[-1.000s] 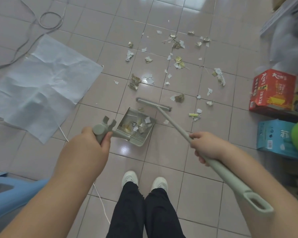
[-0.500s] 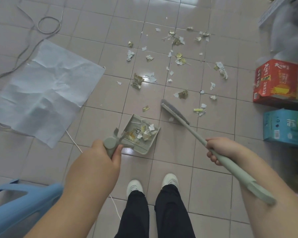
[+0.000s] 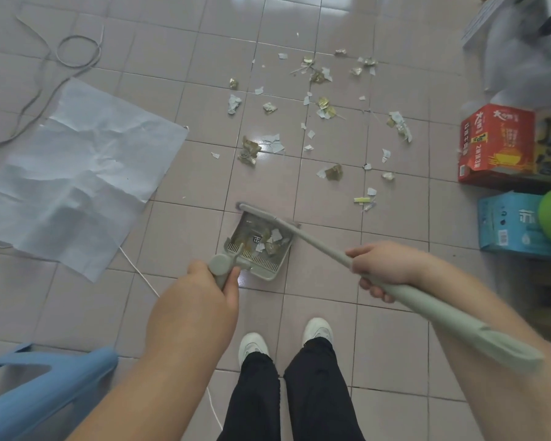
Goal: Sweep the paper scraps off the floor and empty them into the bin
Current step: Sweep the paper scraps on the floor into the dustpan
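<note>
My left hand (image 3: 198, 300) grips the upright handle of a grey-green dustpan (image 3: 277, 267) that rests on the tiled floor with several scraps inside. My right hand (image 3: 385, 268) grips the long handle of a matching broom (image 3: 312, 238). The broom's head lies across the pan's open front edge. Torn white and gold paper scraps (image 3: 325, 106) are scattered over the tiles beyond the pan. No bin shows in the head view.
A large crumpled white sheet (image 3: 77, 173) lies at the left, with cables (image 3: 77, 52) behind it. Red box (image 3: 497, 144) and blue box (image 3: 509, 224) stand at the right. A blue plastic stool (image 3: 29, 393) is at lower left. My feet (image 3: 283, 342) stand behind the pan.
The broom head swung out to the right of the pan, then came back and now lies across the pan's mouth. A scrap that lay in front of the pan is gone from the floor.
</note>
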`<state>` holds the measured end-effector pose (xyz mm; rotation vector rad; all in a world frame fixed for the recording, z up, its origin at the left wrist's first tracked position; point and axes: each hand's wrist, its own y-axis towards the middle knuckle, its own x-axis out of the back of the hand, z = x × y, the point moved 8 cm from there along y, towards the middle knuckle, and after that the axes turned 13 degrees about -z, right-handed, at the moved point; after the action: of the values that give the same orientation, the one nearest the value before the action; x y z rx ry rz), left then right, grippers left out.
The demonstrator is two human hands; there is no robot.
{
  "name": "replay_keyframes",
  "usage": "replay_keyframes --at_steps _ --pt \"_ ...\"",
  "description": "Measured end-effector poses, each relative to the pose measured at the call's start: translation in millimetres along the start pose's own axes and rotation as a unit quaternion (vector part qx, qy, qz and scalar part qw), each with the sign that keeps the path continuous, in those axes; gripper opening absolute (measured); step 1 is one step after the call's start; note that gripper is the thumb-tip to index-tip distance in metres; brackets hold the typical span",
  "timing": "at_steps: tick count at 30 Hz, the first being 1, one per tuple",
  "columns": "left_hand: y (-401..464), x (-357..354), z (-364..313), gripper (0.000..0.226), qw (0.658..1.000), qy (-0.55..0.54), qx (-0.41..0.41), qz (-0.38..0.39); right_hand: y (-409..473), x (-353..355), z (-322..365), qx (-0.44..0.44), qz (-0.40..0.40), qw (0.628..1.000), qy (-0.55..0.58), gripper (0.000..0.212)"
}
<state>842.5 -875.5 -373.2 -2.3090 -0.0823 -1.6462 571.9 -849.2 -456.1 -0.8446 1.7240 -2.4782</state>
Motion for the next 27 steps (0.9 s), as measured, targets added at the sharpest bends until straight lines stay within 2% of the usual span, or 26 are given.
replay_keyframes --at_steps 4,9,13,18,22,27 --pt "-2 0 1 0.037 1.0 0.002 0.003 0.003 2 21 17 0.019 -0.032 0.999 0.004 0.044" --pt "-4 1 1 0.037 1.0 0.016 0.004 0.003 27 -11 40 0.046 -0.056 0.997 -0.004 0.043" --pt "-4 0 2 0.037 1.0 0.021 0.006 0.004 45 -52 37 0.024 -0.029 0.999 -0.027 0.039" --pt "-6 -1 4 0.038 1.0 0.01 0.0 0.003 8 -83 10 0.007 0.014 0.999 -0.03 0.039" --pt "-7 -1 6 0.037 1.0 -0.004 0.0 0.01 -17 -64 -14 -0.013 0.031 0.999 -0.02 0.044" --pt "-23 -5 -11 0.034 0.998 -0.037 -0.044 0.031 -31 -19 -29 -0.001 -0.001 1.0 -0.003 0.051"
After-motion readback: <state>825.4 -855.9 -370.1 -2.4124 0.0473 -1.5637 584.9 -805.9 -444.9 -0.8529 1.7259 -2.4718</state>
